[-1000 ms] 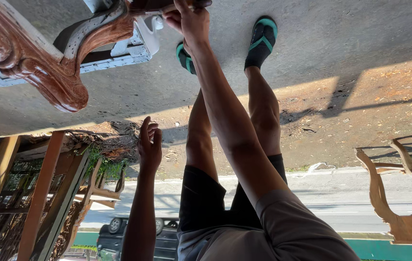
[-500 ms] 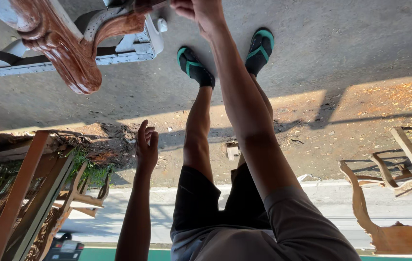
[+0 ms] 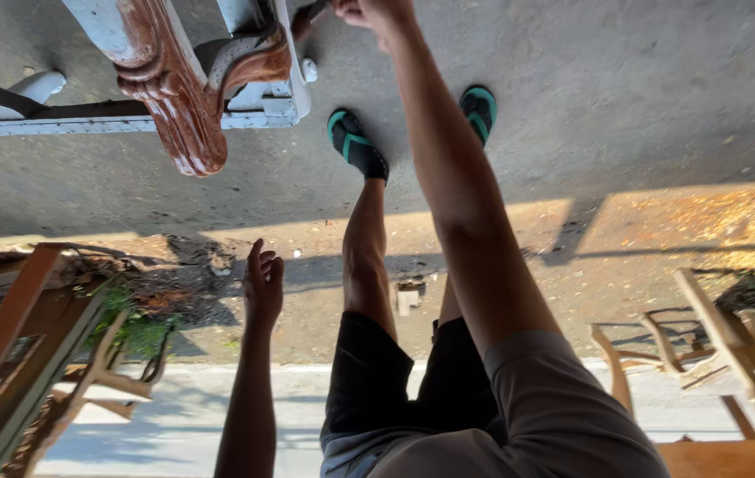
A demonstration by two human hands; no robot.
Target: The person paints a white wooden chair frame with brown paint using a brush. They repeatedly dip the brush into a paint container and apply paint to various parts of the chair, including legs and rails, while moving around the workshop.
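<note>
My right hand (image 3: 376,12) reaches to the top edge of the head view, its fingers closed around a small dark brown piece (image 3: 307,16) that is partly cut off. It is next to a carved, reddish-brown wooden furniture leg (image 3: 174,106) fixed to a pale blue-white painted frame (image 3: 130,117). My left hand (image 3: 263,281) hangs free with fingers loosely apart, holding nothing, over the sunlit dirt. My two feet in dark sandals with green straps (image 3: 355,142) stand on grey concrete.
Bare wooden chair frames (image 3: 705,345) stand at the right. Reddish wooden frames (image 3: 15,354) and green plants lie at the left. A pale paved strip (image 3: 174,416) runs along the bottom. A small block (image 3: 407,296) sits on the dirt.
The view has swung, so the carved leg and painted frame now sit further right in the frame. My right hand stays at the top by the frame; my left hand still hangs open.
</note>
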